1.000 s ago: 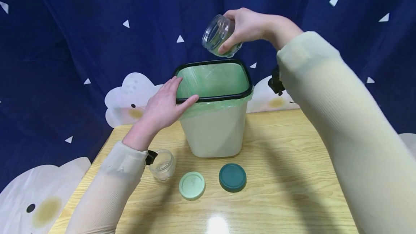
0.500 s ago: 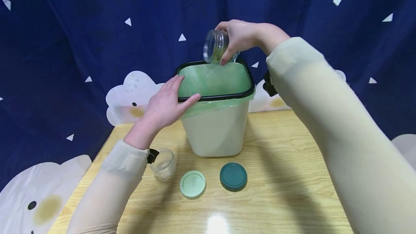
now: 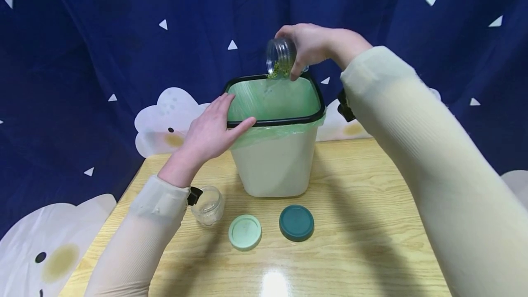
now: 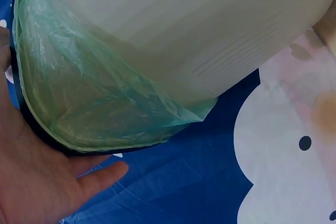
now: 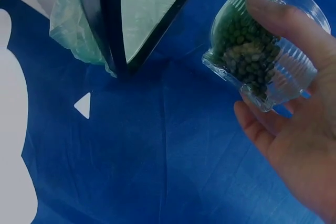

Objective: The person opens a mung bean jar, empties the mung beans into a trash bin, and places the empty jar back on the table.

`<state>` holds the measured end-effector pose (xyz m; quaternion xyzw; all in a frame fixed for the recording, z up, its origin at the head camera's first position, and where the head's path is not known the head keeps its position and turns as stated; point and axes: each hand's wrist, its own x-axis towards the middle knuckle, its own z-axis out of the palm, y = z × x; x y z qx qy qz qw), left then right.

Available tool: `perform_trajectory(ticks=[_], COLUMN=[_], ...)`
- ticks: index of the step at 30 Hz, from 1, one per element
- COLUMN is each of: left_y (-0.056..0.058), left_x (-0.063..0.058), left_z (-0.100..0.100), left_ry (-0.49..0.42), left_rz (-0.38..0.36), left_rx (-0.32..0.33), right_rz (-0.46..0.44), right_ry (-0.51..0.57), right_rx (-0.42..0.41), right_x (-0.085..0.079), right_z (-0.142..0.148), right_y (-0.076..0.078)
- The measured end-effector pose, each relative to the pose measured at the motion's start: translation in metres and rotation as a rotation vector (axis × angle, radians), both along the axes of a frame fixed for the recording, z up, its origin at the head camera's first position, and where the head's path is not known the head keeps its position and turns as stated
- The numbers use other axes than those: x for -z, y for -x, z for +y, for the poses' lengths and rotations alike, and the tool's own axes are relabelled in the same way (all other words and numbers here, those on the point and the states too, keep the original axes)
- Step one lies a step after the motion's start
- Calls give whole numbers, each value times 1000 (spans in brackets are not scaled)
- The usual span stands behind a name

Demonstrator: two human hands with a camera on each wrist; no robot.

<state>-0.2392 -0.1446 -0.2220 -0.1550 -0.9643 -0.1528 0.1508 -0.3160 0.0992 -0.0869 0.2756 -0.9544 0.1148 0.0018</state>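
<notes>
My right hand (image 3: pixel 315 46) grips a clear ribbed glass jar (image 3: pixel 281 49), tipped sideways over the back of a white trash bin (image 3: pixel 273 164). Small green beans (image 5: pixel 247 51), which look like mung beans, lie inside the jar; in the head view some show at its lowered mouth. A green plastic bag (image 3: pixel 284 100) lines the bin, folded out under the black rim (image 3: pixel 284 122). My left hand (image 3: pixel 208 132) rests on the rim's left front corner, fingers fairly straight and thumb along the front edge. The left wrist view shows the palm (image 4: pixel 31 182) against the rim.
A second glass jar (image 3: pixel 208 205) stands on the wooden table (image 3: pixel 350 187) by my left wrist. In front of the bin lie a pale green lid (image 3: pixel 245 232) and a dark teal lid (image 3: pixel 296 222). A blue curtain (image 3: pixel 185 58) hangs behind.
My right hand has lowered the jar toward the bin and tipped it further, and the beans have slid to its mouth. The left hand stays on the rim.
</notes>
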Motion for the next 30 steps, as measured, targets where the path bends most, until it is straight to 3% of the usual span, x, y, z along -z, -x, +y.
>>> perform_trajectory(ticks=[19, 30], left_y=[-1, 0], left_x=[0, 0], left_z=[1, 0], left_ry=[-1, 2], left_rz=[0, -7], left_rx=[7, 9], right_rz=[76, 82], right_ry=[-30, -53], right_rx=[12, 5], right_x=[-9, -6], right_z=[3, 3], right_y=[-6, -8])
